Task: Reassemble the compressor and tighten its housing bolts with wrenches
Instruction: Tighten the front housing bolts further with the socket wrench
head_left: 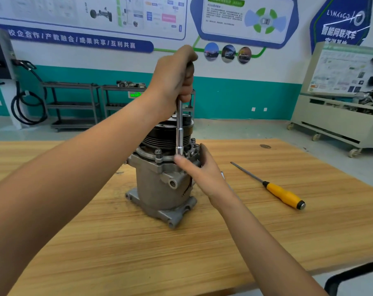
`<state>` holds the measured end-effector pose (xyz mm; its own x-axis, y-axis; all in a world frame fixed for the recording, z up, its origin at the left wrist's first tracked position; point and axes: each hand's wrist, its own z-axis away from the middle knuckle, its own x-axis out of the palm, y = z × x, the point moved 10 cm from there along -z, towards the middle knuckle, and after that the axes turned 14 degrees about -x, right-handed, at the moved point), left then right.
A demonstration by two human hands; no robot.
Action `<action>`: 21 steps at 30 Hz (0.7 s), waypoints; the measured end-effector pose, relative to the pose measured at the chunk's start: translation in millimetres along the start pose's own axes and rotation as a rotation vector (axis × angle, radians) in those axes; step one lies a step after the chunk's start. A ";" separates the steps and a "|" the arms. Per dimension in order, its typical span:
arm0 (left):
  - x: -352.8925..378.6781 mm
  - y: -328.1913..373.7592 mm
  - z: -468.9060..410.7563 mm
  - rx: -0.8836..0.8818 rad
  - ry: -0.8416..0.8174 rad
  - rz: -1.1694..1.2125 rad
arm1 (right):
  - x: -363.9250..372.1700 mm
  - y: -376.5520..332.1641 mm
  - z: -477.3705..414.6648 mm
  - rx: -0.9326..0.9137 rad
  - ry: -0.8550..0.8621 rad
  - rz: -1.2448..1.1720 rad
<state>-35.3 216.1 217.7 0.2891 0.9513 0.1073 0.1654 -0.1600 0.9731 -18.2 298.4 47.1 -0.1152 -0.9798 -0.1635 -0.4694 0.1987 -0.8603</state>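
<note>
One socket wrench [179, 133] in left hand's [175, 77] grip; right hand [202, 169] relaxed against one compressor [157, 189].

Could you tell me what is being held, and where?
Left hand grips the socket wrench by its upper handle; right hand touches the compressor flange.
</note>
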 end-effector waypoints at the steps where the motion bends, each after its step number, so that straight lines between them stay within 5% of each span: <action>1: 6.2 -2.1 -0.7 -0.009 -0.055 -0.015 | -6.4 -10.3 0.2 -0.039 0.064 -0.018; 5: 27.2 -10.0 4.2 -0.104 -0.355 0.002 | -39.5 -67.8 -3.9 -0.316 0.317 -0.034; 11: 20.3 -5.9 10.9 -0.097 -0.524 -0.134 | -9.3 -123.1 -29.9 -0.414 -0.035 0.257; 14: 8.6 -3.8 4.7 -0.083 -0.442 -0.271 | -0.3 -122.7 -34.5 -0.360 -0.096 0.262; 21: -29.9 25.2 1.5 0.221 0.099 -0.692 | -10.5 -127.1 -38.3 -0.390 -0.019 0.324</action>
<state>-38.3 183.3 238.6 -0.0354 0.8716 -0.4889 0.4691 0.4465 0.7620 9.1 284.4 176.7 -0.2952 -0.8658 -0.4040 -0.7046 0.4828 -0.5200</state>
